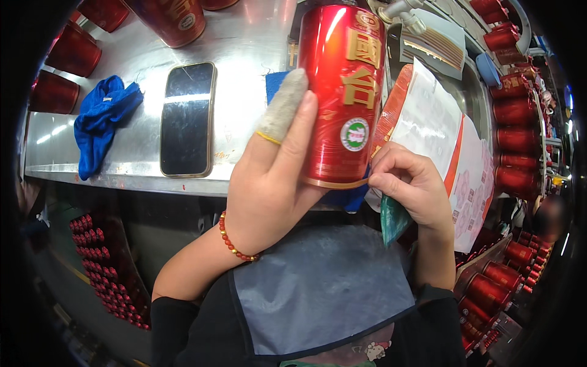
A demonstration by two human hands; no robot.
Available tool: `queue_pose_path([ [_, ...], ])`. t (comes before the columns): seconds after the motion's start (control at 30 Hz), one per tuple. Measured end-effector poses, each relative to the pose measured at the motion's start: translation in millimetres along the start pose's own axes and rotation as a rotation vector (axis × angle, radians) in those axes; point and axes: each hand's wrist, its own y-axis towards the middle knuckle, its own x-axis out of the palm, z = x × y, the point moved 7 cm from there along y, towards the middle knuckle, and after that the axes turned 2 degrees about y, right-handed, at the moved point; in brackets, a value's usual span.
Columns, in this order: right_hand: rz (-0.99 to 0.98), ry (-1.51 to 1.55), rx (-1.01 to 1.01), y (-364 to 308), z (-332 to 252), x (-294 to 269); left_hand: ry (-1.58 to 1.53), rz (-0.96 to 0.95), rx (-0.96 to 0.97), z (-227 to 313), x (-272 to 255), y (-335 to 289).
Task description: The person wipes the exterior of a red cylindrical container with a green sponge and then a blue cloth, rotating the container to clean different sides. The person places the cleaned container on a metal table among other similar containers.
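A glossy red bottle (327, 122) with raised gold lettering and a round green-and-white label stands tilted in front of me, its gold-edged base toward me. My left hand (266, 177) supports it from the left and below, the fingers along its side. A grey cloth finger cot (286, 107) with a yellow band covers one finger, and a beaded bracelet is on the wrist. At the base's right edge my right hand (409, 183) pinches thumb against forefinger; what is between them is too small to make out. Something green and pointed (394, 220) hangs below that hand.
On the metal table (238, 79) lie a dark phone (188, 119) and a blue cloth (103, 119). Several red bottles (73, 52) stand at the far left. White and orange printed sheets (434, 116) lie right of my hand. Racks of red bottles (516, 140) line the right side.
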Motion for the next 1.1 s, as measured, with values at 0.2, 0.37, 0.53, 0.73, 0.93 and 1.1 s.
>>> queue_pose_path([
  [0.2, -0.003, -0.029, -0.013, 0.9, -1.0, -0.6, -0.052, -0.044, -0.07, -12.9, -2.4, -8.3],
  [0.37, -0.016, -0.046, -0.027, 3.6, -0.6, 1.2, 0.041, -0.19, -0.075, -19.2, -4.9, -9.8],
  [0.53, -0.019, -0.019, -0.012, 4.5, 1.0, 2.9, 0.149, -0.107, -0.031, -5.8, -22.3, -19.4],
  [0.73, -0.033, -0.055, -0.011, 6.8, 3.2, 3.2, 0.169, 0.045, 0.505, 30.9, -16.1, -40.3],
  [0.93, -0.029, -0.088, -0.053, 6.3, -1.3, 4.2, 0.241, 0.019, 0.664, 44.4, 3.1, -34.9],
  [1.1, -0.015, -0.064, -0.057, 8.0, 5.5, 1.7, 0.193, 0.049, 0.505, 47.7, 10.0, -15.2],
])
